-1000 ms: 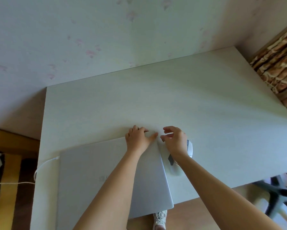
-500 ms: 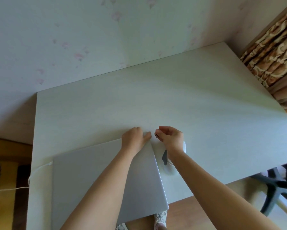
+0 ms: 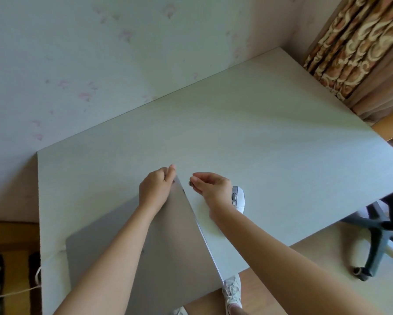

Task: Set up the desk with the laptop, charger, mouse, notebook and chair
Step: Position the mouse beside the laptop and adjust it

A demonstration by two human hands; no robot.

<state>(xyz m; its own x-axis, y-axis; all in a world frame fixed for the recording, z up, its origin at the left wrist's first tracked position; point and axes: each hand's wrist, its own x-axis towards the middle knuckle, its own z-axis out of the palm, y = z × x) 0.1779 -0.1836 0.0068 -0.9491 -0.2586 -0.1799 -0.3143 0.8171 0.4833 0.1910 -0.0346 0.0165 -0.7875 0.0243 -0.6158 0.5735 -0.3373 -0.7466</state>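
Note:
A closed silver laptop (image 3: 175, 235) lies on the near left part of the pale desk (image 3: 259, 144). My left hand (image 3: 155, 189) grips its far right corner with curled fingers. Just right of that corner, my right hand (image 3: 211, 187) pinches a small dark piece (image 3: 190, 183) between thumb and fingertips, close to the laptop's edge. Partly hidden behind my right wrist is a white mouse (image 3: 238, 198) on the desk. A white charger cable (image 3: 38, 276) hangs off the desk's left edge. No notebook is in view.
The desk stands against a pale wall, with a patterned curtain (image 3: 354, 53) at the far right. A dark wheeled chair base (image 3: 377, 235) stands on the floor off the desk's right front. My shoe (image 3: 232, 289) shows under the front edge.
My right hand has drawn a little to the right, away from the laptop corner, uncovering more of the mouse. My left hand stays on the corner.

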